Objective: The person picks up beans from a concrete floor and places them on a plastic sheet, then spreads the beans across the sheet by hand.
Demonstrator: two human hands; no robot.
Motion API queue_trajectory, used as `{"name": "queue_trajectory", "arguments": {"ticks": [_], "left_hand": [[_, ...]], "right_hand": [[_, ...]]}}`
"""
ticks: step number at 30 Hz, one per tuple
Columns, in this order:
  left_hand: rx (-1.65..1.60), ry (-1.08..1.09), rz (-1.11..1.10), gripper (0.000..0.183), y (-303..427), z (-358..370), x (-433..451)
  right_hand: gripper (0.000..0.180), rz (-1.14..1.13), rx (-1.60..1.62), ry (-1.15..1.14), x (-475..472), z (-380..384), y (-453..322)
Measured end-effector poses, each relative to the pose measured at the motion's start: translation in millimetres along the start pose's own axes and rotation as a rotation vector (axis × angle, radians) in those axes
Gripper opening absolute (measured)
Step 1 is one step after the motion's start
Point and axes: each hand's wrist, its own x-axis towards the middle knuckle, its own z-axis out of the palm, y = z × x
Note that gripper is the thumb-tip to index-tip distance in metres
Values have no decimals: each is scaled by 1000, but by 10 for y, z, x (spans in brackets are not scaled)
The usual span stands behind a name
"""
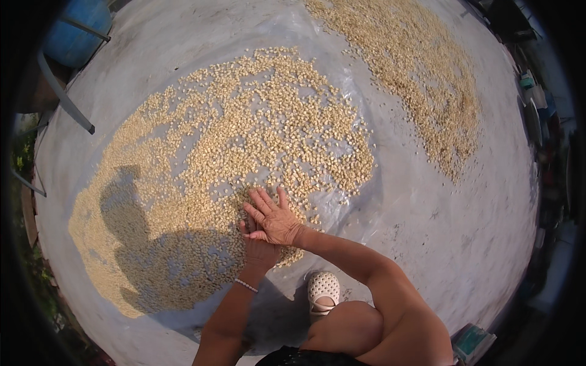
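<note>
Pale yellow corn kernels (256, 142) lie spread over a clear plastic sheet (336, 208) on the ground. My right hand (274, 222) is palm down at the near edge of the kernels, its fingers apart and nothing seen in its grip. Beneath and beside it is my left hand (262, 252), with its fingers stretched forward over the kernels and partly covered by the right hand. A beaded bracelet (246, 285) circles my left wrist. Kernels lie around both hands.
A second spread of kernels (412, 68) lies on the concrete floor (425, 256) at upper right. My foot in a white perforated clog (323, 288) is close behind my hands. A blue barrel (80, 36) and a metal leg (66, 98) stand at upper left.
</note>
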Motion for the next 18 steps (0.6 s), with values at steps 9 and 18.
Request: {"name": "queue_trajectory", "arguments": {"ticks": [9,18], "left_hand": [[-68,-115,30,67,-358,-112,-938],[169,165,-716,72,-1110,-6,-1767]], "right_hand": [[68,308,-250,46,-516,-324,816],[79,145,-216,-17,-682,-344,397]]}}
